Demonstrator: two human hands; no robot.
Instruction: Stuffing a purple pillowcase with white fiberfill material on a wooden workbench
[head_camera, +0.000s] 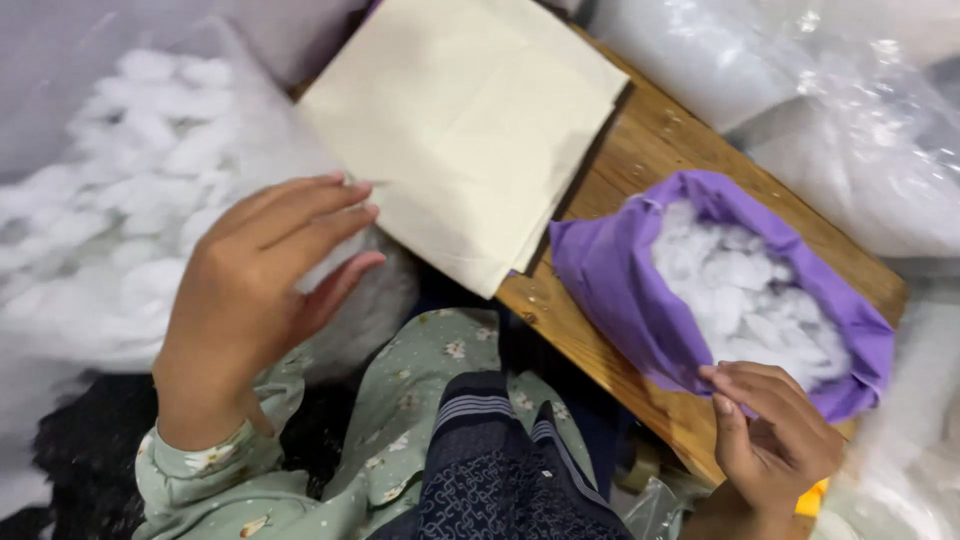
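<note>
Two hands share the work: the right hand (775, 440) pinches the near rim of the purple fabric cover (620, 285), half full of white stuffing (745, 300), on the wooden surface (650, 150). Keeping that rim wide helps; the left hand (260, 270), fingers spread and holding nothing, hovers over loose filling (110, 180).

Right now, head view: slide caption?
Right hand pinches purple cover holding white stuffing; left hand grasps loose filling.
</note>
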